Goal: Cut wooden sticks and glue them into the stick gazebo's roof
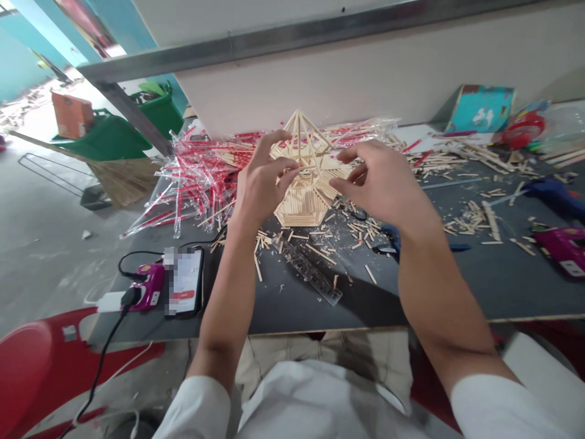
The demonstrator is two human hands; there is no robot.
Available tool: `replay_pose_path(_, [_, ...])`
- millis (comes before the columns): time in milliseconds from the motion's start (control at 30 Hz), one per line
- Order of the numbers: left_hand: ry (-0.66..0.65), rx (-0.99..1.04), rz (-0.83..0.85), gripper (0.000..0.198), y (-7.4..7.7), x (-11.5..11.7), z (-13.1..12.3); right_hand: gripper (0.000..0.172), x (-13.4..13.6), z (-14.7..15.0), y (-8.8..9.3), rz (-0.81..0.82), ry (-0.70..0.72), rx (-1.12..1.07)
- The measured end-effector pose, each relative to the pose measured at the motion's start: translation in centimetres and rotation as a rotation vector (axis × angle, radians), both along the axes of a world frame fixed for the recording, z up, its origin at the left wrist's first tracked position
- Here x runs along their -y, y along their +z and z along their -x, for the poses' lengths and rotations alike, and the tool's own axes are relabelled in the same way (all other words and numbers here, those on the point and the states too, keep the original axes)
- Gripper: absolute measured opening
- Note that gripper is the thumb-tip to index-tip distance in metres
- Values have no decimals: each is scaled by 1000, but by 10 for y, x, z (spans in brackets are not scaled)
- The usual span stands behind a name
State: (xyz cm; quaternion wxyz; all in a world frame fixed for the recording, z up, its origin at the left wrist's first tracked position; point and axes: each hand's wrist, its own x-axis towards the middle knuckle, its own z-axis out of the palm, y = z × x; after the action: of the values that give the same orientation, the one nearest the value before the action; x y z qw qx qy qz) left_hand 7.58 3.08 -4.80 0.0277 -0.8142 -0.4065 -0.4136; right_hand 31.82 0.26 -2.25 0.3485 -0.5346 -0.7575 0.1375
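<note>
Near edge: phone [185, 288] and clear ruler [311, 274] lie flat on the table [457, 286] | left hand [262, 177] pinching a roof strut, thumb to forefinger | right hand [381, 183] loosely curled, fingertips at the right eave, grip I can't tell | stick model [301, 204] sits between both, just ahead, peak upright, left closer | red wrappers [201, 174] behind.
</note>
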Motion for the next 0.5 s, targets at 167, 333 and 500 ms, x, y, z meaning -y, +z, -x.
replay_pose_path(167, [12,-50,-23,9,22,32,4,37,39,-16,8,-22,-6,-122])
replay_pose_path(333, [-179,-205,215,15,8,82,7,37,96,-5,-29,127,107,-350])
replay_pose_path(500, [-301,-379,344,24,-31,113,-2,21,118,15,-91,249,132,-394])
